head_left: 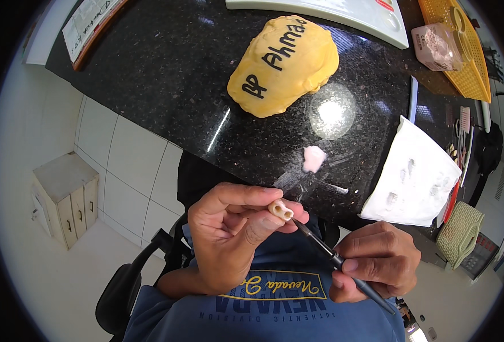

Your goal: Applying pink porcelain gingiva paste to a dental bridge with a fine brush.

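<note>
Pinching a two-holed cream piece (280, 210) in our left hand (229, 231), we grip a slim tool (322, 246) in our right hand (380, 256); a pink lump (314, 158) lies beyond.

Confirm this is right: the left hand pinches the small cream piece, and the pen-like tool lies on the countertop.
No: the pen-like tool is in the right hand, not on the countertop, as the head view shows; the left hand does pinch the small cream piece.
</note>
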`<state>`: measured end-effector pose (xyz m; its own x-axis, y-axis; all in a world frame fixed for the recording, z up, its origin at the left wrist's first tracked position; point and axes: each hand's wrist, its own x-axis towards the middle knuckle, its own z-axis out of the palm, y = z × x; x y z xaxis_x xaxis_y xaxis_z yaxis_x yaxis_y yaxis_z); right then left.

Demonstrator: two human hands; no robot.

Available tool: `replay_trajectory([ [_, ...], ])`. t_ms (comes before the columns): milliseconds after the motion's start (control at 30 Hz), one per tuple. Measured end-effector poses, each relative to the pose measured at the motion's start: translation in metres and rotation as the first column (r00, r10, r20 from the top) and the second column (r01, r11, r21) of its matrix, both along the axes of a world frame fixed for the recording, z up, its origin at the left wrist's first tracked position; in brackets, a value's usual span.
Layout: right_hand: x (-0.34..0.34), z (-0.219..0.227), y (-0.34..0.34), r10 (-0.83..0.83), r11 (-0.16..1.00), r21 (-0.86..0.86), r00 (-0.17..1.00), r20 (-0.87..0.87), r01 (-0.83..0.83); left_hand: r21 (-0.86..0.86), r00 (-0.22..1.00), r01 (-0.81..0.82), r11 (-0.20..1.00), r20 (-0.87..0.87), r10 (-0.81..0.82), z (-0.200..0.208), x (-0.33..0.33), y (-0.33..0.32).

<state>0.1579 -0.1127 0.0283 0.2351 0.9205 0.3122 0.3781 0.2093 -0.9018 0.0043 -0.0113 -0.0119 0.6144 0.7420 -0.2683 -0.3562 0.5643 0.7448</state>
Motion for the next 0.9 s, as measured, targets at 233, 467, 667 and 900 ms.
replay_trajectory([
  [233, -0.001, 0.000, -0.001, -0.023, 1.000, 0.011, 1.000, -0.007, 0.023, 0.003, 1.000, 0.003, 1.000, -0.003, -0.003, 0.001, 0.000, 0.001],
  [467, 0.000, -0.001, 0.000, -0.006, 1.000, 0.006, 1.000, 0.016, 0.006, 0.002, 1.000, 0.006, 1.000, -0.013, -0.006, 0.000, 0.000, 0.000],
  [667, 0.000, 0.001, -0.002, -0.042, 0.999, 0.022, 0.999, 0.008, 0.041, -0.012, 1.000, 0.005, 1.000, 0.000, -0.005, 0.001, 0.000, 0.000],
  [900, -0.004, 0.013, 0.001, -0.298, 0.950, -0.072, 0.951, 0.078, 0.304, 0.034, 1.000, -0.027, 0.999, -0.009, 0.028, 0.002, 0.000, -0.002],
])
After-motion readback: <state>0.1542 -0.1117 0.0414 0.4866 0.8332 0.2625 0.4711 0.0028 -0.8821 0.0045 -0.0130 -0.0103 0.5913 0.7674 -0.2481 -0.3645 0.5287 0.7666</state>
